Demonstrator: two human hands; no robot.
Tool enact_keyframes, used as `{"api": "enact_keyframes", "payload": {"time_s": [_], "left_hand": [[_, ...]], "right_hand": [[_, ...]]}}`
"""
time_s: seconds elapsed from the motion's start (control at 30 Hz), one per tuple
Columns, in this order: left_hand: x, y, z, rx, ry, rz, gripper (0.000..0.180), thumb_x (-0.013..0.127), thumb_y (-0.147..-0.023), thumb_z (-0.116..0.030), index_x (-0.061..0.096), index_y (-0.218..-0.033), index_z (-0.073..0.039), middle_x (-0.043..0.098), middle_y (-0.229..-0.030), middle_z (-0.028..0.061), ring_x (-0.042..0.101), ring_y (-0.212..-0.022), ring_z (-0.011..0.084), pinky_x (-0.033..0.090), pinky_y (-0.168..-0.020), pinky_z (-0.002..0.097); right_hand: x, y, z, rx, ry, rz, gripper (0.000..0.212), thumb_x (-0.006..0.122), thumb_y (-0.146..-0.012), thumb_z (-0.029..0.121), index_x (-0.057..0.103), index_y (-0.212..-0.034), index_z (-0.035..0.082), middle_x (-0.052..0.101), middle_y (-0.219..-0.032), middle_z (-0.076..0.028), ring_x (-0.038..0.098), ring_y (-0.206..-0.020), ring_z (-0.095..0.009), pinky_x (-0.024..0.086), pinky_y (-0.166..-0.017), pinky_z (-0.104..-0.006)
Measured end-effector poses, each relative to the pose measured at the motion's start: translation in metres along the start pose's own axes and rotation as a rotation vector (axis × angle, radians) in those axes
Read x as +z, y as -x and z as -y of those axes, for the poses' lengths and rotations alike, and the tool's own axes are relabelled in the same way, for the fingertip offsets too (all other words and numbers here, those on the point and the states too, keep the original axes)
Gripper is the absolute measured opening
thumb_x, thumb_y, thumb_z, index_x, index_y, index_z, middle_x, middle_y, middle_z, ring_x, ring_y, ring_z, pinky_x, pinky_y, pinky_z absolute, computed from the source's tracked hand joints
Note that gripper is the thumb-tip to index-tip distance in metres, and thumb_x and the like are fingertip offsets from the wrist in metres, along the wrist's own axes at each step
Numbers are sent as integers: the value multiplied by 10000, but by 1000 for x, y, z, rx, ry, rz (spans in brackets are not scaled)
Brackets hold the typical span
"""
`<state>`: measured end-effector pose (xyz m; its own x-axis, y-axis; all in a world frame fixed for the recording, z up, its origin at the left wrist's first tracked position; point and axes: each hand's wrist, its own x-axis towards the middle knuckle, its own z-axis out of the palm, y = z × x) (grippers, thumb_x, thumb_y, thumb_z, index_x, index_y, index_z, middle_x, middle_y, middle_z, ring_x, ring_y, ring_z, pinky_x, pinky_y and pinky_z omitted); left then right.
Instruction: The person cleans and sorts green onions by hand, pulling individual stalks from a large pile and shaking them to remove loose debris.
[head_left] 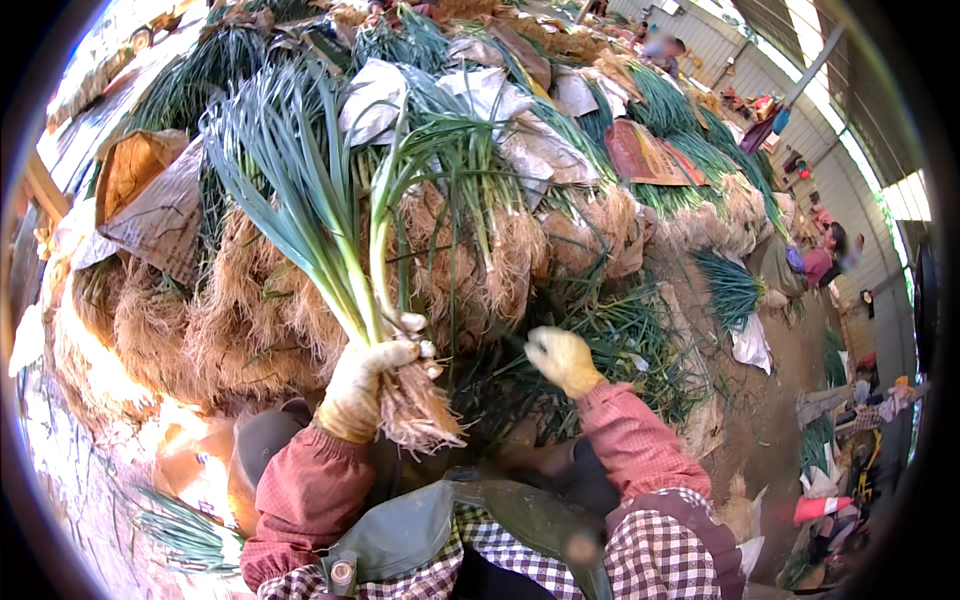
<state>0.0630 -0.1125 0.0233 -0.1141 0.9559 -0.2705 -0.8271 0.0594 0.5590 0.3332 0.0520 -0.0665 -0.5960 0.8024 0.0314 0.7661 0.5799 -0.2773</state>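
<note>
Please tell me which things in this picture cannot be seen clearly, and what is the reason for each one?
- Head view: inside of the left hand; its glove wraps the green onion bunch, hiding the grip.
- Head view: right hand; glove is motion-blurred, so any small thing in it cannot be told.
- Head view: lower layers of the onion pile; covered by root tangles and paper sheets.
- Head view: distant people; too small, bent by the rim.

Pale yellow gloves cover the left hand (362, 385) and right hand (562, 358); green-leaved leeks (318, 215) with tan roots; pink sleeves (640, 440); apron (660, 560), at five o'clock, seemingly maroon-and-white checked.
</note>
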Motion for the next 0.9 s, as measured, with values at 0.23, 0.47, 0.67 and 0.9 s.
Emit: {"api": "enact_keyframes", "payload": {"time_s": [0.23,0.47,0.67,0.9], "left_hand": [[-12,-12,14,119,-3,-24,227,574,-769,53,537,-992,28,579,-881,83,609,-864,227,510,-838,361],[-20,-28,53,101,-163,-175,148,614,-737,39,611,-883,19,617,-784,68,585,-681,166,487,-663,256],[-23,-29,46,51,-34,-37,175,596,-746,32,594,-920,29,644,-869,114,628,-762,204,516,-698,296],[-11,-16,41,58,-63,72,218,572,-747,17,568,-965,12,650,-948,138,620,-903,223,488,-822,307]], "right_hand": [[-1,-72,102,70,-319,-329,186,595,-832,249,588,-816,64,646,-742,-109,623,-634,-265,496,-608,-363],[6,3,133,-402,-480,-141,182,617,-784,145,629,-927,33,640,-859,-113,626,-802,-272,506,-733,-329],[-8,-45,133,21,-1646,233,320,527,-940,240,558,-1161,10,621,-860,-19,563,-746,-84,451,-672,-197],[-12,-123,85,156,-1407,-8,168,541,-907,164,565,-998,25,587,-753,-38,519,-582,-104,445,-494,-214]]}}
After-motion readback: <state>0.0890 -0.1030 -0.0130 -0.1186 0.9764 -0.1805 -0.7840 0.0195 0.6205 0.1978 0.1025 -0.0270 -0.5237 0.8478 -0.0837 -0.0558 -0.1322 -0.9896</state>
